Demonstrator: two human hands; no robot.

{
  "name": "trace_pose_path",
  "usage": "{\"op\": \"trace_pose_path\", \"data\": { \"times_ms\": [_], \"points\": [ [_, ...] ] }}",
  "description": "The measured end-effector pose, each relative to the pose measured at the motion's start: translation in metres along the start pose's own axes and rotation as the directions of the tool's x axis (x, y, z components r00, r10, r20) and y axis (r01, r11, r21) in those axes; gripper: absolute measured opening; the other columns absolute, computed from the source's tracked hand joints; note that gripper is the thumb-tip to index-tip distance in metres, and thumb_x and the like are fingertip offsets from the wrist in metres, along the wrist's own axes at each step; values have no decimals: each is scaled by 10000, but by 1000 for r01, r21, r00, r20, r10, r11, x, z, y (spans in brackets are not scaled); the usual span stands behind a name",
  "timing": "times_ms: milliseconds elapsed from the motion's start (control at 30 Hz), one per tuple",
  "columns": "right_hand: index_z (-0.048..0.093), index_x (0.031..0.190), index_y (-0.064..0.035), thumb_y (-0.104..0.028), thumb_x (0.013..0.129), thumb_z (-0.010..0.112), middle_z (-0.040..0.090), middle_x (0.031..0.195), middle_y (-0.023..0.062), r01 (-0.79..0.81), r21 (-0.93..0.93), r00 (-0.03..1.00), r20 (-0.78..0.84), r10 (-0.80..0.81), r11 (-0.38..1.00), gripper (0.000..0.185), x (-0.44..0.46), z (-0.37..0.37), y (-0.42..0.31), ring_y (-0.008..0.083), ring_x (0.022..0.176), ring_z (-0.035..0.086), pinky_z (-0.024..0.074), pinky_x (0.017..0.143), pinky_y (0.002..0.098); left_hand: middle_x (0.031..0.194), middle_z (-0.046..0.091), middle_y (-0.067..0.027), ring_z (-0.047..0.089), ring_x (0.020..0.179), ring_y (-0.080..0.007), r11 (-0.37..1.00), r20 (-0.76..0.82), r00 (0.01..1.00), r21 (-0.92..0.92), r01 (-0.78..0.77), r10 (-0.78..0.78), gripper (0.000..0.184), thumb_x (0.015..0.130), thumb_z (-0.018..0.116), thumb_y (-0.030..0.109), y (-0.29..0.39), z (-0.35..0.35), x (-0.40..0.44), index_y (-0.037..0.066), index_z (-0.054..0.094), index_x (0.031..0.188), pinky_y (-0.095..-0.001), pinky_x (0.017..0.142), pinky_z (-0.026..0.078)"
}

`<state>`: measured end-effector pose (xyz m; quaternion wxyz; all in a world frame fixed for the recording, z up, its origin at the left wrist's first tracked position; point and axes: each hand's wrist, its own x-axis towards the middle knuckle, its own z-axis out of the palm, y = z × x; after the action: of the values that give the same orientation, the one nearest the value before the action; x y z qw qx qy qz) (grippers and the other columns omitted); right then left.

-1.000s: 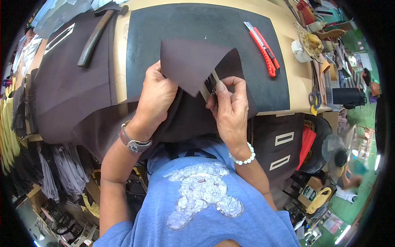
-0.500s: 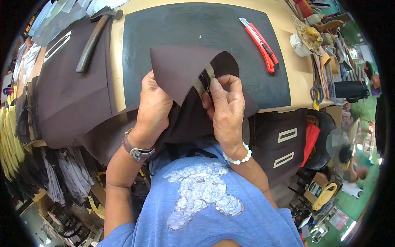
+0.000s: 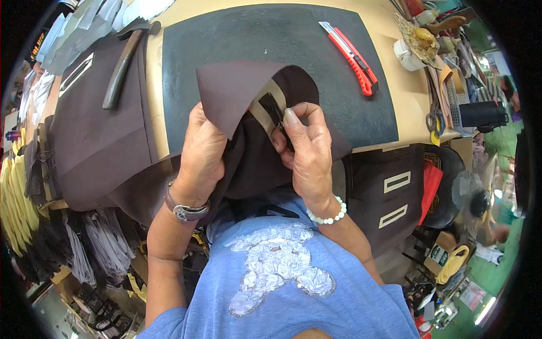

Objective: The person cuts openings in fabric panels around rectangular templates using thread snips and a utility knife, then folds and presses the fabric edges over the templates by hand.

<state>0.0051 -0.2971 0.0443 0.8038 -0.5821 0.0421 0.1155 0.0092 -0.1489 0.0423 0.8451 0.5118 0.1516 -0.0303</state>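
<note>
A sheet of dark brown fabric (image 3: 234, 87) is held up with its upper part curled over. My left hand (image 3: 202, 152) grips its left side, fingers wrapped behind it. On the curled-back face shows a tan strip (image 3: 261, 117) framing a slot, with glossy black material (image 3: 271, 106) inside. My right hand (image 3: 307, 147) is closed in a pinch at the right side of this slot, thumb on top. Exactly which layer lies between its fingertips is partly hidden. The lower fabric drapes over the table edge towards my lap.
A black cutting mat (image 3: 226, 39) lies on the table, with a red utility knife (image 3: 351, 59) at its right. At left a hammer (image 3: 123, 69) rests on more brown fabric (image 3: 96, 124). Scissors (image 3: 435, 122) and a white pot (image 3: 407, 55) are at right. Brown panels with tan-framed slots (image 3: 397, 182) hang nearby.
Both hands have shifted slightly left with the fabric. The curled flap is opened further, so more of the tan strip and black material shows. My right hand keeps its pinch.
</note>
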Motion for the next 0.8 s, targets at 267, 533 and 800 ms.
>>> {"op": "trace_pose_path", "data": {
  "times_ms": [267, 533, 800],
  "points": [
    [410, 967, -24, -219, 942, 527, 521, 608, 21, -4, -5, 1000, 10, 4, 1000, 229, 3, -3, 5, 38, 524, 431, 322, 448, 187, 942, 627, -31, 577, 864, -111, 1000, 0, 1000, -27, -6, 6, 161, 845, 628, 86, 0, 5, 0, 20, 622, 992, -246, 777, 454],
    [417, 968, -29, -221, 940, 531, 526, 617, 17, -76, 76, 997, 41, 73, 994, 225, 3, -6, 0, 35, 523, 427, 320, 448, 185, 858, 597, 17, 545, 778, -72, 999, -29, 999, 33, -42, 43, 125, 863, 613, 114, 5, 12, -1, 29, 636, 951, -222, 739, 443],
    [419, 979, -28, -186, 929, 553, 520, 625, 10, -15, 93, 999, 39, 11, 996, 213, 5, -6, 6, 38, 541, 437, 333, 472, 184, 925, 634, -17, 581, 835, -89, 998, -19, 1000, 63, -18, 19, 147, 877, 589, 98, 3, 6, 0, 15, 630, 990, -230, 771, 457]
  ]
}}
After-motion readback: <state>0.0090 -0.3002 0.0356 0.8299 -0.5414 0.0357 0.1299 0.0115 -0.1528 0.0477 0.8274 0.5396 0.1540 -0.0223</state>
